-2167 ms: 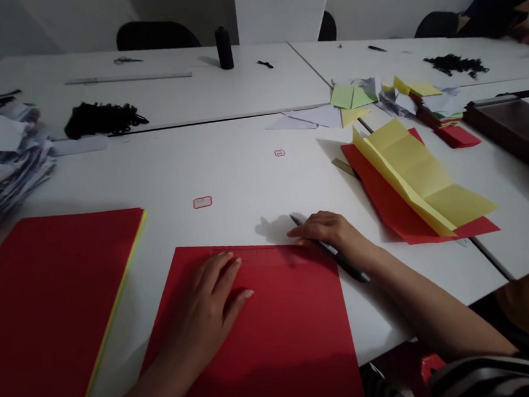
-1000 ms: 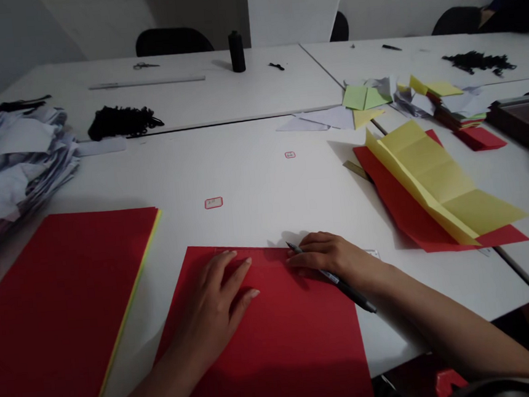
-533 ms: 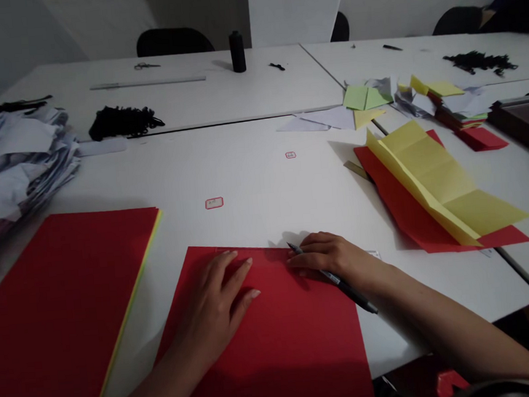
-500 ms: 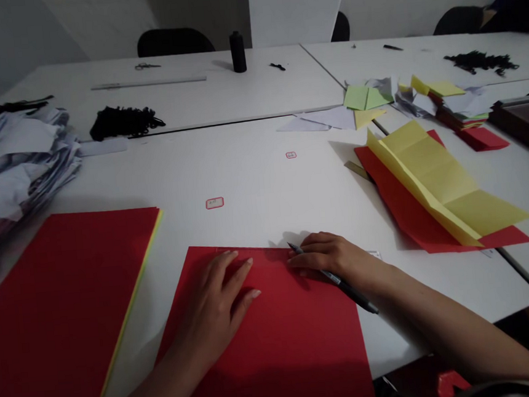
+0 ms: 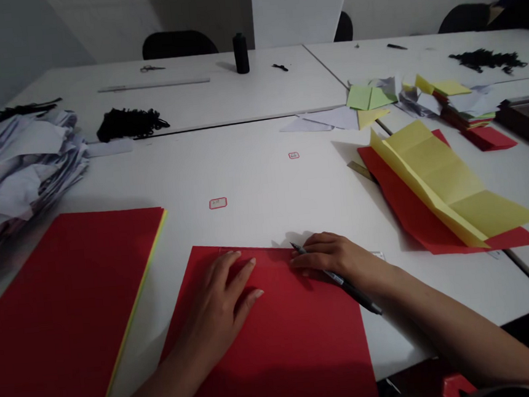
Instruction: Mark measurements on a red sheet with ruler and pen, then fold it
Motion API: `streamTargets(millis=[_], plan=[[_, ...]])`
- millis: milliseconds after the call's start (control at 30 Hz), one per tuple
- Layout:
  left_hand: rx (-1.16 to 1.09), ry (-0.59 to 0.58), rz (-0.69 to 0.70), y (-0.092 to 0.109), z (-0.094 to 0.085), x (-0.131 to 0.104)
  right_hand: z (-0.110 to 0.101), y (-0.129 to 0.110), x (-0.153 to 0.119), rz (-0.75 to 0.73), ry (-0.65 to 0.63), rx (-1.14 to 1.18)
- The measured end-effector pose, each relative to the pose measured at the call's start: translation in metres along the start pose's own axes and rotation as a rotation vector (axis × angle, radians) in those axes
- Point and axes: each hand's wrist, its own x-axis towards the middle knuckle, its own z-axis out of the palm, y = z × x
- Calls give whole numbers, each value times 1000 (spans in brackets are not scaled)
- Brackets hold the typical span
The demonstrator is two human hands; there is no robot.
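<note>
A red sheet of paper (image 5: 300, 343) lies on the white table in front of me. Along its far edge runs a clear strip (image 5: 269, 257) that looks like a transparent ruler. My left hand (image 5: 229, 294) rests flat on the sheet with its fingers apart, the fingertips on or beside the strip. A dark pen (image 5: 353, 291) is in my right hand (image 5: 329, 256), its tip pointing up and left past the sheet's far edge. My right fingers bend down onto the sheet near the strip's right part; their undersides are hidden.
To the left lies a stack of red sheets (image 5: 75, 314) with a yellow edge, below crumpled white paper (image 5: 21, 164). Folded yellow paper (image 5: 443, 176) lies on red paper at right. Farther off are black cords (image 5: 130, 122), a black spool (image 5: 241, 53) and scissors (image 5: 152, 68).
The whole view has shifted slightly, so things appear a little farther right. Both hands, the pen and the red sheet keep the same places relative to one another.
</note>
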Motion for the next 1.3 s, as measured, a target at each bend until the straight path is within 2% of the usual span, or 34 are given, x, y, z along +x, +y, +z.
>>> streamTargets(millis=[1300], plan=[[-34,13,-19,1,-1,1,1,0,-1,6,-6,-18]])
